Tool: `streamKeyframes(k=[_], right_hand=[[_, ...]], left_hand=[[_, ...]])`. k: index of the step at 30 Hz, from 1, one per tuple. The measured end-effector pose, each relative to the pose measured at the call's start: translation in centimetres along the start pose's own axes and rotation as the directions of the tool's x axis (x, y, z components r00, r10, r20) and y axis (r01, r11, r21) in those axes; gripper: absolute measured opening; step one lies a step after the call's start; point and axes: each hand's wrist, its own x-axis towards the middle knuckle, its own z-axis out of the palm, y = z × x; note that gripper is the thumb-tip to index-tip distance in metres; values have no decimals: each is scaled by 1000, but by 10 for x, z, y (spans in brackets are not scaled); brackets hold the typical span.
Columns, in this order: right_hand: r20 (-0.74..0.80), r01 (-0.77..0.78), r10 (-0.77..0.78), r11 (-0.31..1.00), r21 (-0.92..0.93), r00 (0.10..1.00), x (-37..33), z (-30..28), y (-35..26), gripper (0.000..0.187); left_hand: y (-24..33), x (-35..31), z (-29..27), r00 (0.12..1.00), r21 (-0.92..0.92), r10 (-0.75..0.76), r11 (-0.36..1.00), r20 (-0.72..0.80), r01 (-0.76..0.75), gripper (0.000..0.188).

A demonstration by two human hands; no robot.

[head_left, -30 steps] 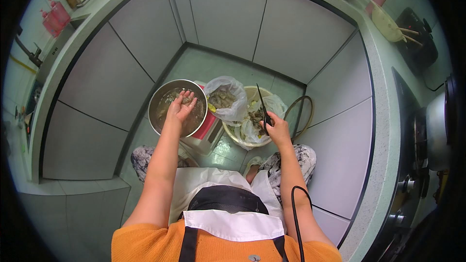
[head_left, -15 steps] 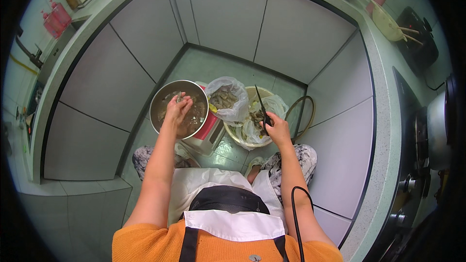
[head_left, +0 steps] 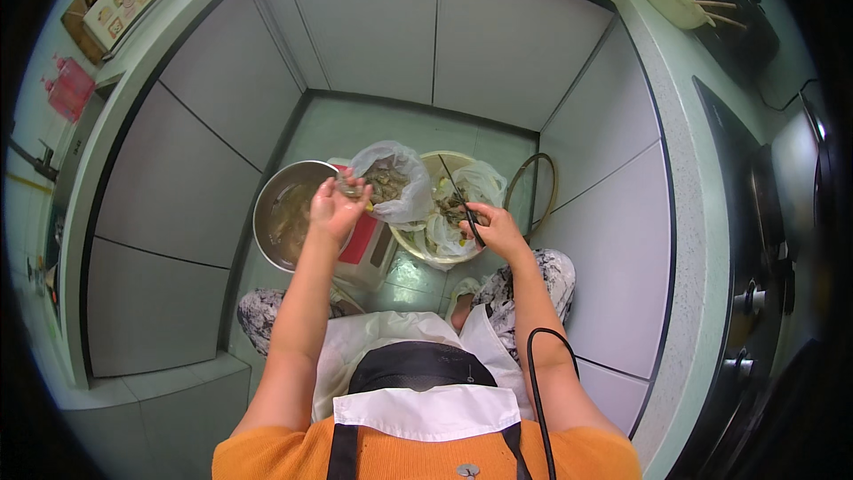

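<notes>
A greenish tiled floor [head_left: 382, 120] is enclosed by pale grey cabinet panels [head_left: 355, 27]. Near its left edge a round metal bowl [head_left: 289, 175], holding murky water, has been placed. Just beside it, a red-and-white slab [head_left: 360, 243] is partly covered by a white plastic bag [head_left: 416, 200] in which greyish shrimp-like pieces are heaped. Toward the right edge, a cream basin [head_left: 455, 158] is lined with thin plastic and filled with scraps; beyond it stands a curved brown loop [head_left: 555, 187]. A greyish shrimp [head_left: 349, 188] is grasped in the curled, upturned fingers of the left hand [head_left: 333, 213], between the bowl's right rim and the bag. A dark scissors-like tool [head_left: 460, 196] is gripped by the right hand [head_left: 498, 231] over the basin, its tip directed toward the floor's far edge.
</notes>
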Motion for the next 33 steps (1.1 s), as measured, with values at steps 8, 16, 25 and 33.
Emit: streamKeyframes(k=[8,16,25,33], right_hand=[[-57,42,-30,973,229,998,-2,-7,-2,41],[-337,334,-373,927,-172,864,8,6,-16,47],[-344,337,-421,899,-280,839,22,21,-19,35],[-281,249,-258,966,-69,924,18,28,-15,41]], left_hand=[[-91,38,28,974,-365,-202,903,104,226,35],[-133,47,0,950,-72,-276,955,145,288,24],[-160,26,13,976,111,-151,985,160,135,11],[-152,13,19,999,758,-1,651,55,-41,13]])
